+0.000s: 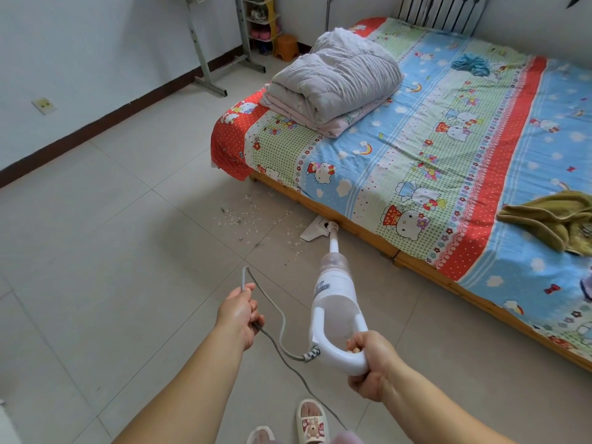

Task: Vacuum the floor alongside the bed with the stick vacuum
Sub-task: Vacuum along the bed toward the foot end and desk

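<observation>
Right hand (368,368) wraps its grip round the loop handle of the vacuum (333,296) to steer its head (315,230) along the bed (336,219) frame toward the scraps (237,216), while left hand (240,312) pinches the cord (278,318) clear.

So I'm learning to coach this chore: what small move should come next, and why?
Probably slide the vacuum head left and forward, away from the bed frame, into the debris. The head sits against the frame while the scraps lie just beyond it. The right hand holds the handle; the left hand holds the cord clear.
</observation>
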Available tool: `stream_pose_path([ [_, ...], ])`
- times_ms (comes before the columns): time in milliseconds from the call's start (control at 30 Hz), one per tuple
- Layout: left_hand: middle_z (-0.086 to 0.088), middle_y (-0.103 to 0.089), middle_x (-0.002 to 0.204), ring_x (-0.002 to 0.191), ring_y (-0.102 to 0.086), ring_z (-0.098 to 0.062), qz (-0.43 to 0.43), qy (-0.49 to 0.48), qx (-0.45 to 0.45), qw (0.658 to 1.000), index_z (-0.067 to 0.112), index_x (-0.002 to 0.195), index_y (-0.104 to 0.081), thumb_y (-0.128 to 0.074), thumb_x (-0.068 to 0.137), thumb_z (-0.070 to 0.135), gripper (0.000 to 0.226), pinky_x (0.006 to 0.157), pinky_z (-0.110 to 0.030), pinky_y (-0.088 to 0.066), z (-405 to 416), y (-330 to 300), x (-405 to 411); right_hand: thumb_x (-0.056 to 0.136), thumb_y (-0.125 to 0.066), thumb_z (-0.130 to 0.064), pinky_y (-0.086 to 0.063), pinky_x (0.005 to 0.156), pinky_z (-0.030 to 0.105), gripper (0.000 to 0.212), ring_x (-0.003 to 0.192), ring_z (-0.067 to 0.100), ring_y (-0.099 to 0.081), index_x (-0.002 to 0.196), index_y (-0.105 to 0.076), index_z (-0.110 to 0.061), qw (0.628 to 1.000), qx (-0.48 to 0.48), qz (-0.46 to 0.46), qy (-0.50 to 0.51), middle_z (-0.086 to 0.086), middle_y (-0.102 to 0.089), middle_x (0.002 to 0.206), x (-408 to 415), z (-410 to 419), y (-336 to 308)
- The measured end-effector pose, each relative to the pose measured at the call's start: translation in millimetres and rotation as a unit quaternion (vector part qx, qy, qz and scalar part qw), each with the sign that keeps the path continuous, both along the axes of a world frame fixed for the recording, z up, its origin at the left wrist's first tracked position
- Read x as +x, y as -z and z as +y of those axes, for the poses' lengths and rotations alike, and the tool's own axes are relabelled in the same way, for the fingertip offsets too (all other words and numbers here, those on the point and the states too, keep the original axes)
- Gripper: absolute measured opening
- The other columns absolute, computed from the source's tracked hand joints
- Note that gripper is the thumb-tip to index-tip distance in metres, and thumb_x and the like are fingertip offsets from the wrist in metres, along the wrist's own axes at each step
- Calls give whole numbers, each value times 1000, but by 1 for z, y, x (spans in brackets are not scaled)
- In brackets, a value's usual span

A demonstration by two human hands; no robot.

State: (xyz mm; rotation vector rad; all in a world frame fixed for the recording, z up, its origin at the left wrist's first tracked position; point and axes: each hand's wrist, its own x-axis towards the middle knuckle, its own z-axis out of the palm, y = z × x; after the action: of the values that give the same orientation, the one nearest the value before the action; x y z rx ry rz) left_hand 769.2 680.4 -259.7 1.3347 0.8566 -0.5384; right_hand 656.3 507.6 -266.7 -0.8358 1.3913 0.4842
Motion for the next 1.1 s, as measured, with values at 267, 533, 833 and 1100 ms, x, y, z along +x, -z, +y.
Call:
stream_pose_path([
  [267,0,-27,59,24,-21,-3,6,-4,-8,1000,16,110,-53,-28,104,16,25,48,-22,-26,9,5,6,71,-46,-2,-27,38,13,12,39,16,-37,69,-48,-13,995,-67,11,-79,-1,-40,41,9,-18,-2],
  [533,0,-26,59,26,-20,-3,13,11,-19,1000,15,109,-52,-28,103,17,25,48,-21,-25,21,4,30,73,-46,0,-27,39,12,13,47,17,-38,79,-51,-10,981,-130,9,-146,6,-42,62,28,-8,-13],
  [833,0,-26,59,25,-21,-4,6,18,-22,1000,16,112,-53,-29,103,16,25,47,-22,-26,46,3,59,76,-46,1,-26,39,13,11,50,19,-41,77,-51,-8,962,-182,-1,-203,8,-44,64,62,10,-26],
  [1100,0,-27,58,26,-20,-4,9,27,-27,999,16,108,-53,-30,104,17,24,46,-20,-26,54,3,74,76,-48,1,-30,46,19,7,59,25,-46,79,-51,-5,947,-216,7,-237,12,-47,69,81,14,-26],
])
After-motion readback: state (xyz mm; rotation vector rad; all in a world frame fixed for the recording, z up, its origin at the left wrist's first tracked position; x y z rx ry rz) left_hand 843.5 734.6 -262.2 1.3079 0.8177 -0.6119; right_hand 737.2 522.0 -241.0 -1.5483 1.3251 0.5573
